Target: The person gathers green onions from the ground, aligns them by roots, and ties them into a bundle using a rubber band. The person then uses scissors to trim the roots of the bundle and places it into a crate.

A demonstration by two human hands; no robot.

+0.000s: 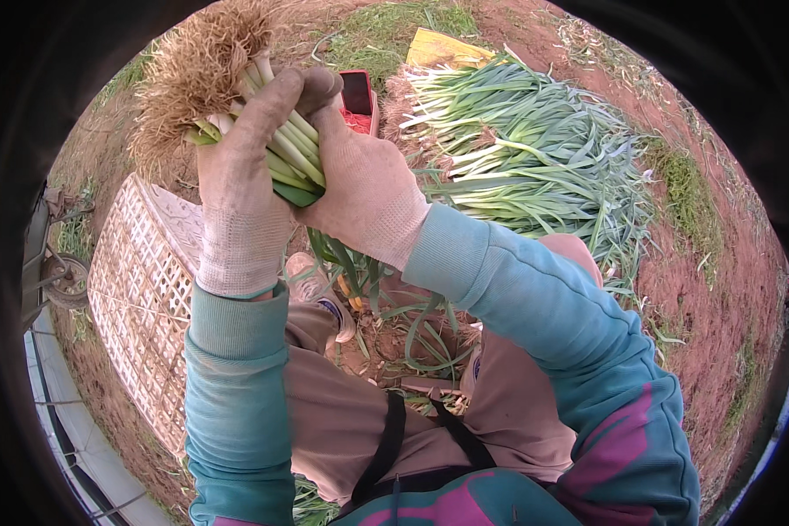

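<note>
My two hands, in dirty knitted work gloves, hold up a bundle of leeks or large green onions (292,154), its shaggy brown roots (191,72) towards the upper left. My left hand (243,164) wraps the bundle just below the roots. My right hand (361,171) grips the stalks from the other side, thumb and fingers around them. The green leaves hang down below my hands between my legs. To the right, a large pile of the same green vegetables (532,151) lies on the ground, its roots to the left.
A crate of woven or latticed plastic (144,296) stands at the left, with a wheel (66,281) beyond it. Behind my right hand is a red-rimmed box (368,121) with red strands and a dark, phone-like object (356,92). A yellow sack (440,49) lies by the pile. Loose leaves litter the red soil.
</note>
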